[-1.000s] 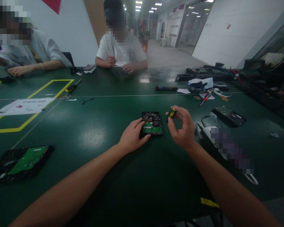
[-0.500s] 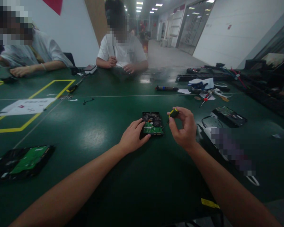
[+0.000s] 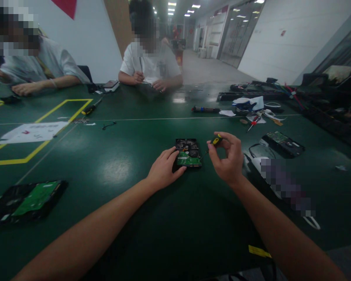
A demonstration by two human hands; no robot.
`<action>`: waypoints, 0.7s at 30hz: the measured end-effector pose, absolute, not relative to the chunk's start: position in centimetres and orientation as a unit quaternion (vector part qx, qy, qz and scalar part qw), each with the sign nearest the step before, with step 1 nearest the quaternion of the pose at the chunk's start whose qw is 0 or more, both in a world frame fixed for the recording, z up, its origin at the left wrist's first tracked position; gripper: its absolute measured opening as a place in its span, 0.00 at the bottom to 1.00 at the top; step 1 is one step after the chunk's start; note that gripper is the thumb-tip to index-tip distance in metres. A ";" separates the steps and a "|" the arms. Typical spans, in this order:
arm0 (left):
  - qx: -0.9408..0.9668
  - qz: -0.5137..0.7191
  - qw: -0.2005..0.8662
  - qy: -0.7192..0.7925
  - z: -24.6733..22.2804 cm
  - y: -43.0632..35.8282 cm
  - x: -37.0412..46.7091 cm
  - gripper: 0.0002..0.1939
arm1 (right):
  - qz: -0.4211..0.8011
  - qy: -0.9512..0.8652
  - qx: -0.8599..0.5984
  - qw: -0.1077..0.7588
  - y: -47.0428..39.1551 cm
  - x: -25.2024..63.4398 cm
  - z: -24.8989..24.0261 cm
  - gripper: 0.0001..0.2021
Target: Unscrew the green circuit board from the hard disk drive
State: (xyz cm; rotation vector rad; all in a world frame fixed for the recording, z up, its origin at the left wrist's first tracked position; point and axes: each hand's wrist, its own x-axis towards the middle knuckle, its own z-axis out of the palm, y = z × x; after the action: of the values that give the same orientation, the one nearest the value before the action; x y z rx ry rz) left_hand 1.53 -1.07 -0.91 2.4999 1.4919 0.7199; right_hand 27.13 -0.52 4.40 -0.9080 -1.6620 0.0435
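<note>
A hard drive (image 3: 188, 153) lies on the green table with its green circuit board facing up. My left hand (image 3: 164, 168) grips it by the left side, fingers on the far left edge and thumb along the near edge. In my right hand (image 3: 228, 158) is a small black and yellow screwdriver (image 3: 217, 139), its handle pinched between thumb and fingers. The thin shaft slants down to the left towards the drive's right edge by the circuit board. I cannot tell whether its tip sits in a screw.
Another hard drive (image 3: 32, 201) lies at the left, a third (image 3: 283, 143) at the right beside a white-edged pouch (image 3: 276, 175). A red-tipped screwdriver (image 3: 253, 124), cables and scraps lie further back. Paper (image 3: 32, 132) rests inside yellow tape. Two people sit across the table.
The screwdriver's handle has turned a little in my right fingers, showing a different side of its yellow marking. My left hand and the hard drive have stayed in place.
</note>
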 end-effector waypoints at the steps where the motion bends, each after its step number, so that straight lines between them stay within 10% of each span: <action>1: 0.832 0.239 0.071 0.496 -0.9 -1.1 1.5 0.35 | 0.011 -0.711 -0.390 0.584 -0.5 27.1 4.4 0.27; 21: 0.831 0.237 0.074 0.497 -0.6 -1.2 1.6 0.35 | -0.041 -0.743 -0.377 0.551 -0.7 27.4 5.1 0.29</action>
State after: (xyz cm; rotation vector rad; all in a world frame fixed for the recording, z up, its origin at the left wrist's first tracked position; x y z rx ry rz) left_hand 1.60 -1.21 -0.57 2.4952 1.4934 0.7117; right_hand 27.40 -0.68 5.06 -0.8909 -1.7583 -0.0973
